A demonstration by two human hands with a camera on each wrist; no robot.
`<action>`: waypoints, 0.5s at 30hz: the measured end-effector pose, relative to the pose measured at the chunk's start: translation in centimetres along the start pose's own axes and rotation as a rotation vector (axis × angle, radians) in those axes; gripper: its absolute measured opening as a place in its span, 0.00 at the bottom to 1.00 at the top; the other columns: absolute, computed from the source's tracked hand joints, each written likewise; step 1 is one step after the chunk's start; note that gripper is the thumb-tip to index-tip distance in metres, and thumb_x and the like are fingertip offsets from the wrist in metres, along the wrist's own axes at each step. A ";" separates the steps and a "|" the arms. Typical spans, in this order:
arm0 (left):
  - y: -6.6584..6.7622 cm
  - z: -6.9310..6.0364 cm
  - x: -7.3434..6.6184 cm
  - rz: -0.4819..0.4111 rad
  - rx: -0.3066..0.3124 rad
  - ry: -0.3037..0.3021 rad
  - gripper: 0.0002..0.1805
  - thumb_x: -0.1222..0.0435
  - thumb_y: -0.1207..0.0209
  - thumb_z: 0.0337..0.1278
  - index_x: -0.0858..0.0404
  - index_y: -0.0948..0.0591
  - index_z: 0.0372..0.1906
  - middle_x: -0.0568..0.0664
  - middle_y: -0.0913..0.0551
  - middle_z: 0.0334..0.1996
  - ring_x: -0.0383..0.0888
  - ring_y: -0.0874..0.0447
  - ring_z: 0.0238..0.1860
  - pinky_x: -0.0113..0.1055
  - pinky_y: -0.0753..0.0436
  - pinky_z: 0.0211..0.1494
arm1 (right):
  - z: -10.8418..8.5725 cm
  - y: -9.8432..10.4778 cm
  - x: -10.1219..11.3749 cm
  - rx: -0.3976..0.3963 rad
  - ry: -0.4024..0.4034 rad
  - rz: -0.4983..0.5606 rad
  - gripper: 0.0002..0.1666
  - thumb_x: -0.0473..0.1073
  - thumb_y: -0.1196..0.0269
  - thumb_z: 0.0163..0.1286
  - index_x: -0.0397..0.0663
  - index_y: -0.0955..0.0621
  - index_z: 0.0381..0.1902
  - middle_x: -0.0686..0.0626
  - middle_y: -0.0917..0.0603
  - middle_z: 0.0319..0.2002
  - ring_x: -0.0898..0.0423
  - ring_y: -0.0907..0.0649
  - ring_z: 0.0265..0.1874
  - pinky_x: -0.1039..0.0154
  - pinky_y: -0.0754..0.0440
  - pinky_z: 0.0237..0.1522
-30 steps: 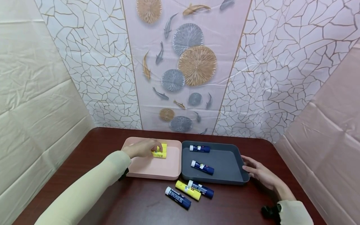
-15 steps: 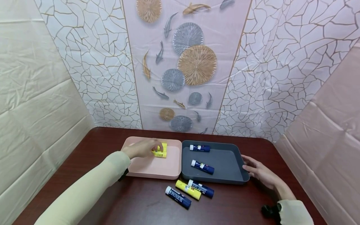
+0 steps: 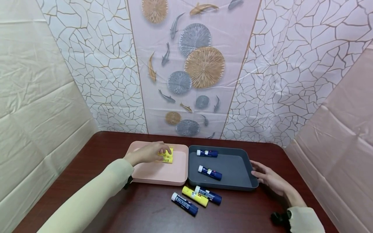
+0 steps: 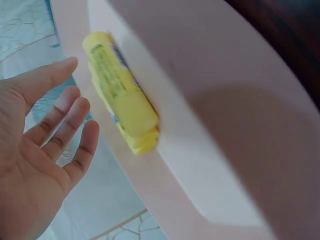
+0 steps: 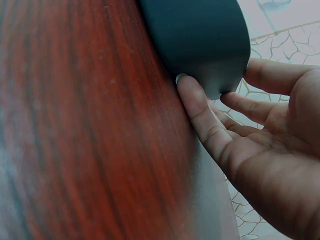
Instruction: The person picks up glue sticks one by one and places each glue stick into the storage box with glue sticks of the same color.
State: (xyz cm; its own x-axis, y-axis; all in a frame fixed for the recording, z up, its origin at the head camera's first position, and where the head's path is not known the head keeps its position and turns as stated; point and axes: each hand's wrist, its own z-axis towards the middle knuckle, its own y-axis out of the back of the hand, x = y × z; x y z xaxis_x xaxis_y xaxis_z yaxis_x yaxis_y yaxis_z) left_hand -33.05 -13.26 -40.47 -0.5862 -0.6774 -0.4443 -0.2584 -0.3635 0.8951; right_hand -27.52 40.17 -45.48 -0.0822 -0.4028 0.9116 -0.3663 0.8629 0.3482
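Observation:
Two yellow glue sticks (image 4: 120, 90) lie side by side in the pink tray (image 3: 175, 174). My left hand (image 3: 148, 152) hovers over them, its fingers apart and holding nothing; the left wrist view shows a gap between the fingertips (image 4: 70, 65) and the sticks. In the head view this hand partly hides them. My right hand (image 3: 271, 178) touches the right end wall of the dark grey tray (image 3: 233, 161) with thumb and fingertips, as the right wrist view (image 5: 200, 100) also shows. Two blue glue sticks with white caps (image 3: 207, 153) lie in that tray.
In front of the trays, a yellow glue stick (image 3: 195, 196) and two blue glue sticks (image 3: 185, 204) lie on the dark red wooden table (image 3: 140, 210). The trays stand side by side. Patterned cloth (image 3: 186, 81) hangs behind the table.
My left hand has loosened from the yellow glue sticks, its fingers spreading and lifting slightly away. The right hand and the dark grey tray stay where they were.

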 end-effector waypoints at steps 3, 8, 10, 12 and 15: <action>-0.1 -0.3 -0.7 -0.044 -0.041 -0.017 0.15 0.70 0.32 0.65 0.58 0.14 0.55 0.52 0.18 0.49 0.51 0.17 0.50 0.44 0.18 0.52 | 0.0 0.0 0.1 -0.004 0.000 -0.004 0.44 0.47 0.43 0.82 0.40 0.50 0.84 0.30 0.37 0.71 0.40 0.26 0.65 0.58 0.19 0.58; -0.7 -0.9 -1.6 -0.136 -0.098 -0.071 0.14 0.71 0.33 0.66 0.60 0.14 0.55 0.53 0.18 0.56 0.49 0.17 0.50 0.47 0.17 0.53 | 0.1 -0.1 0.2 -0.009 -0.012 -0.002 0.44 0.47 0.43 0.82 0.42 0.50 0.84 0.31 0.37 0.71 0.39 0.26 0.66 0.57 0.19 0.59; -0.9 -1.2 -1.9 -0.168 -0.112 -0.092 0.14 0.71 0.33 0.66 0.60 0.14 0.54 0.53 0.17 0.55 0.48 0.17 0.49 0.46 0.17 0.53 | 0.1 -0.1 0.1 -0.008 -0.014 -0.004 0.44 0.48 0.43 0.82 0.42 0.50 0.84 0.31 0.37 0.71 0.39 0.26 0.66 0.56 0.20 0.60; -1.1 -1.3 -2.2 -0.198 -0.123 -0.102 0.13 0.71 0.33 0.67 0.59 0.14 0.54 0.53 0.16 0.50 0.45 0.17 0.47 0.43 0.16 0.50 | 0.1 0.0 0.1 -0.009 -0.016 -0.010 0.44 0.47 0.43 0.82 0.42 0.50 0.84 0.31 0.37 0.71 0.39 0.26 0.66 0.56 0.20 0.59; -1.3 -1.7 -2.8 -0.237 -0.128 -0.099 0.13 0.70 0.35 0.68 0.57 0.15 0.55 0.51 0.15 0.44 0.42 0.18 0.45 0.38 0.17 0.48 | 0.1 0.1 0.1 -0.011 -0.023 -0.008 0.44 0.48 0.43 0.82 0.43 0.50 0.84 0.31 0.38 0.73 0.39 0.27 0.67 0.55 0.20 0.60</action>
State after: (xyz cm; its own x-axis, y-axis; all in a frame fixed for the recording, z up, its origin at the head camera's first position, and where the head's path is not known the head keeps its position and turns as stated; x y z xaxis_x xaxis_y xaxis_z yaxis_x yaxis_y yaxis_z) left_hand -29.73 -11.95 -40.47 -0.5947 -0.5008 -0.6289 -0.3015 -0.5862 0.7519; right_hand -27.65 40.21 -45.40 -0.1007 -0.4166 0.9035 -0.3571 0.8627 0.3581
